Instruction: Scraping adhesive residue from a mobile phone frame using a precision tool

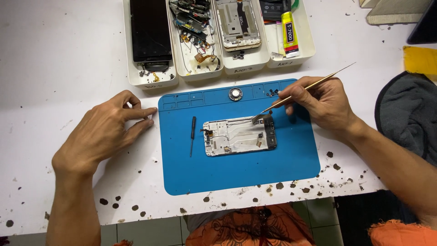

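Observation:
An opened phone frame point(239, 135) lies on a blue work mat point(236, 168) in the middle of the white table. My right hand point(321, 104) holds a thin metal tweezer tool point(306, 87); its tip grips a small grey part point(260, 118) at the frame's upper right corner. My left hand point(107, 130) rests flat on the table just left of the mat, fingertips at the mat's edge, holding nothing. A small black screwdriver point(192, 135) lies on the mat left of the frame. A round silver speaker part point(235, 94) sits in the mat's top strip.
Several white trays stand behind the mat: one with a black screen point(150, 32), one with loose boards and cables point(193, 27), one with a phone chassis point(237, 23), one with a glue tube point(288, 32). A dark cloth point(407, 114) lies at right. The table's front edge is chipped.

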